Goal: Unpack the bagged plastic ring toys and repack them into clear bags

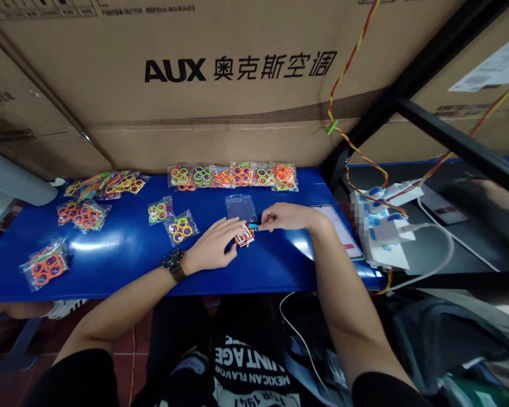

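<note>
My left hand point(212, 246), with a black watch on its wrist, lies nearly flat on the blue tabletop point(275, 271). Its outstretched fingers reach over a small red-and-white printed piece point(244, 236), partly hiding it. Just right of that piece, my right hand point(282, 217) is closed in a pinch on a small blue piece point(254, 227), whose kind is too small to make out. Behind both hands lies a clear plastic bag point(241, 207), flat. Two clear packets with coloured rings, one green point(160, 212) and one yellow point(181, 228), rest left of my left hand.
Several ring packets point(241, 174) line the back edge; more packets point(110, 185) lie at the left. A phone point(339, 229) sits right of my right forearm. Beyond it are a power strip point(379, 226) and cables. A large cardboard box point(237, 113) stands behind the table.
</note>
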The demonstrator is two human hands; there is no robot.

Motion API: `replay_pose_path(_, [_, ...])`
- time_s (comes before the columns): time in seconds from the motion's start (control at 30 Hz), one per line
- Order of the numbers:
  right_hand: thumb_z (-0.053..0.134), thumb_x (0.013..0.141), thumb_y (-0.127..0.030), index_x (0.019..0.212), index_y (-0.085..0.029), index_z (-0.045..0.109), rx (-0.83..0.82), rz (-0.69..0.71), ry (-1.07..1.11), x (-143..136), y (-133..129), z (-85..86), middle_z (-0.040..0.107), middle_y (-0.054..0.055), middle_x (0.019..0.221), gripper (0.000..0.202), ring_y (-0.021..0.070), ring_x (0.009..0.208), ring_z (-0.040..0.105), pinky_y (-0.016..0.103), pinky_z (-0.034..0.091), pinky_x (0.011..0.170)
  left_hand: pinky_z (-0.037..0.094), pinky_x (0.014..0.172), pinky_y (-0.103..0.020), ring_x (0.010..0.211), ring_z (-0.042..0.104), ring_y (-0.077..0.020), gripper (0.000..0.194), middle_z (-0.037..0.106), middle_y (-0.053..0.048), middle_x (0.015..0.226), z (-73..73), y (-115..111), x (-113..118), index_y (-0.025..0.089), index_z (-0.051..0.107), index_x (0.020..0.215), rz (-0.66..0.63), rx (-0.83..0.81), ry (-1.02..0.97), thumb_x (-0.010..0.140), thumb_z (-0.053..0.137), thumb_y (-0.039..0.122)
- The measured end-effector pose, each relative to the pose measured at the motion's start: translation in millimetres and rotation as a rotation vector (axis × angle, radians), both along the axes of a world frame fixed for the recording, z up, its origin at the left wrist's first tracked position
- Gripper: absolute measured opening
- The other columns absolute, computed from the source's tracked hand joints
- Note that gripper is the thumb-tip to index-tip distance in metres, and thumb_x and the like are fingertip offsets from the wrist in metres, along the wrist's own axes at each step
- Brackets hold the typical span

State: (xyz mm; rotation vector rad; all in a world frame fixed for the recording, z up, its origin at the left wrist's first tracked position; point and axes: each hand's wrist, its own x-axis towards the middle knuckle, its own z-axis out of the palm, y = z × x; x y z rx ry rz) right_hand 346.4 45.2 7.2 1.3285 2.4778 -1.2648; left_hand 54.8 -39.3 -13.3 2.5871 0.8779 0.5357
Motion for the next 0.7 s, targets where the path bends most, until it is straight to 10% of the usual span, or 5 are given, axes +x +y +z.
replay_pose_path(0.7, [0.062,0.088,-0.074,0.082,-0.019,0.072,0.042,-0.006,0.061,-9.6,-3.4,-0.1,0.073,0.005,0.08,0.056,0.0186,0.074,0.063,0.033,0.044,0.071,0.044,0.1,-0.044,0.111,0.065,-0.0265,0.039,0.072,-0.01,0.123,0.9,-12.4,-4.0,0.017,0.066,0.132,0.037,0.341,0.285,0.114,0.042,0.042])
